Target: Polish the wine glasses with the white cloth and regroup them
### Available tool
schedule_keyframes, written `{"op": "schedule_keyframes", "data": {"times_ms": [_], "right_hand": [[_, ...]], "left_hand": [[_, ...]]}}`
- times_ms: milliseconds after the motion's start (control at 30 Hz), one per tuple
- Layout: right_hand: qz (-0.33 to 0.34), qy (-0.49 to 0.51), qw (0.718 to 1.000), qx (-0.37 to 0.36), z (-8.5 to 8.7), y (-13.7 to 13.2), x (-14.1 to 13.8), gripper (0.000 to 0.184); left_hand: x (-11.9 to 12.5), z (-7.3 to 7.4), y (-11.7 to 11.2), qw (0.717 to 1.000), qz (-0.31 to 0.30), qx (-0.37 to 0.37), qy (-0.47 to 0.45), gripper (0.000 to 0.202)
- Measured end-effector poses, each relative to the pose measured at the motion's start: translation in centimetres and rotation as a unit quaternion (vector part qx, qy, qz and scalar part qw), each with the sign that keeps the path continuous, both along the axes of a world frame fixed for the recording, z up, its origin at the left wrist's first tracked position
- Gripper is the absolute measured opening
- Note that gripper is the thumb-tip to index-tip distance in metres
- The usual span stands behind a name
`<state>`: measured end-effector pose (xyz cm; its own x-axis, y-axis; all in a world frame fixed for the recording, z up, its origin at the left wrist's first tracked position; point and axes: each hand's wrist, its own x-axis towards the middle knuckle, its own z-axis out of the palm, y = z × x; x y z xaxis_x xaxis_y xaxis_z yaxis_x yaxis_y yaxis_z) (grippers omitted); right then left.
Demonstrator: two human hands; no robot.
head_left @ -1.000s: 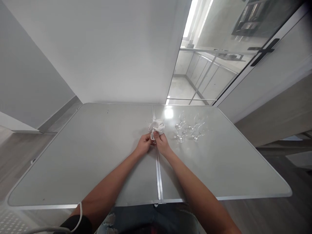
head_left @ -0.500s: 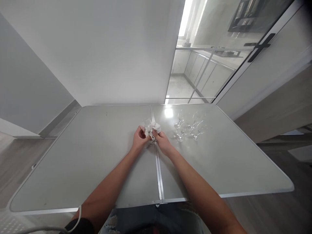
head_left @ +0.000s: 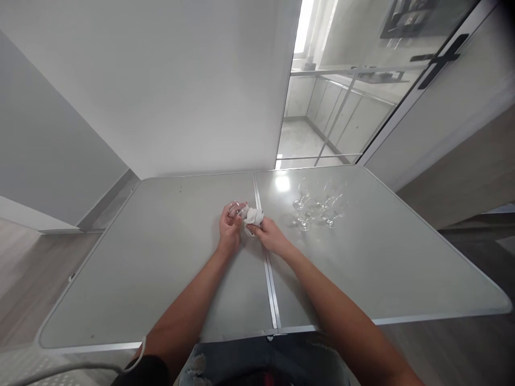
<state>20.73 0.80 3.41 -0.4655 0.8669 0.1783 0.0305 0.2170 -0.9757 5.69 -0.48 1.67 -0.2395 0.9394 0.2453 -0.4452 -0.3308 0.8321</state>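
Observation:
Above the middle of the table, my left hand (head_left: pixel 230 228) is closed around the bowl of a clear wine glass (head_left: pixel 238 209), which lies tilted on its side. A white cloth (head_left: pixel 254 216) is wrapped about the stem and foot end of that glass and hides it. My right hand (head_left: pixel 267 234) grips the cloth from the right, its thumb pressed on the near side. To the right, several clear stemmed glasses stand upright in a group, the nearest glass (head_left: pixel 303 221) a short way from my right hand.
The grey table (head_left: pixel 161 268) has a metal seam (head_left: pixel 270 281) down its middle. A white wall (head_left: pixel 201 107) rises behind it. A framed glass door (head_left: pixel 322 112) with a black handle (head_left: pixel 442 60) is at the back right. A cable (head_left: pixel 80 367) runs by my left arm.
The held glass has turned from roughly upright to lying sideways, its bowl now in my left hand. The cloth has moved round its stem end with my right hand. The view has shifted slightly.

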Motion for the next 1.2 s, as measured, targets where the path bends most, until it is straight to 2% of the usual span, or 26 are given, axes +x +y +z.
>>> {"op": "schedule_keyframes", "data": {"times_ms": [67, 100, 167, 200, 267, 333, 367, 433, 533, 600, 667, 733, 833, 967, 1033, 1133, 1200], "right_hand": [[-0.064, -0.085, 0.989, 0.100, -0.2, -0.1, 0.0, 0.015], [-0.087, -0.110, 0.982, 0.128, -0.3, -0.1, -0.1, 0.012], [-0.095, -0.110, 0.981, 0.124, -0.3, -0.4, -0.3, 0.012], [-0.081, -0.083, 0.989, 0.091, -0.2, -0.5, -0.5, 0.014], [-0.027, 0.014, 0.999, -0.031, 0.1, -0.6, -0.8, 0.023], [0.018, 0.118, 0.980, -0.160, 0.4, -0.5, -1.0, 0.033], [0.012, 0.155, 0.968, -0.196, 0.4, -0.3, -0.9, 0.036], [-0.078, 0.184, 0.962, -0.185, 0.4, 0.1, -0.6, 0.037], [-0.262, 0.159, 0.947, -0.096, 0.0, 0.7, 0.1, 0.033], [-0.298, 0.127, 0.941, -0.094, -0.4, 0.8, 0.3, 0.032], [-0.261, 0.115, 0.950, -0.123, -0.6, 0.5, -0.1, 0.029], [-0.197, 0.129, 0.961, -0.144, -0.6, 0.1, -0.8, 0.027], [-0.128, 0.165, 0.965, -0.158, -0.5, -0.4, -1.8, 0.026], [-0.127, 0.181, 0.958, -0.181, -0.5, -0.5, -2.1, 0.025], [-0.104, 0.172, 0.958, -0.204, -0.5, -0.4, -2.1, 0.022], [-0.044, 0.138, 0.966, -0.214, -0.4, -0.3, -2.0, 0.016], [-0.051, 0.132, 0.969, -0.203, -0.4, -0.2, -2.0, 0.014]], "left_hand": [[-0.3, -0.3, 0.3, 0.999, 0.033, -0.007, 0.009, 0.064], [-0.4, -0.4, 0.4, 0.999, 0.041, -0.013, 0.011, 0.065], [-0.7, -0.4, 0.4, 0.999, 0.036, -0.022, 0.007, 0.065], [-0.8, -0.4, 0.4, 0.999, 0.023, -0.024, 0.002, 0.065], [-0.9, -0.4, 0.4, 1.000, -0.016, -0.025, -0.010, 0.066], [-1.0, -0.5, 0.3, 0.998, -0.045, -0.025, -0.019, 0.068], [-1.0, -0.5, 0.3, 0.998, -0.052, -0.025, -0.020, 0.070], [-1.2, -0.4, 0.3, 0.999, -0.044, -0.026, -0.020, 0.071], [-2.0, -0.2, 0.6, 0.999, 0.016, -0.022, -0.033, 0.064], [-2.5, -0.1, 0.9, 0.997, 0.061, -0.014, -0.045, 0.058], [-2.6, 0.0, 1.1, 0.996, 0.078, -0.006, -0.047, 0.056], [-2.2, -0.1, 1.1, 0.996, 0.080, -0.003, -0.037, 0.059], [-1.0, -0.4, 1.0, 0.995, 0.091, -0.031, 0.015, 0.063], [-0.2, -0.7, 0.8, 0.990, 0.106, -0.051, 0.078, 0.036], [-0.3, -0.6, 0.9, 0.990, 0.124, -0.031, 0.062, 0.031], [-0.7, -0.4, 1.2, 0.990, 0.138, -0.016, 0.010, 0.033], [-1.0, -0.5, 1.4, 0.992, 0.127, -0.021, -0.014, 0.035]]}}
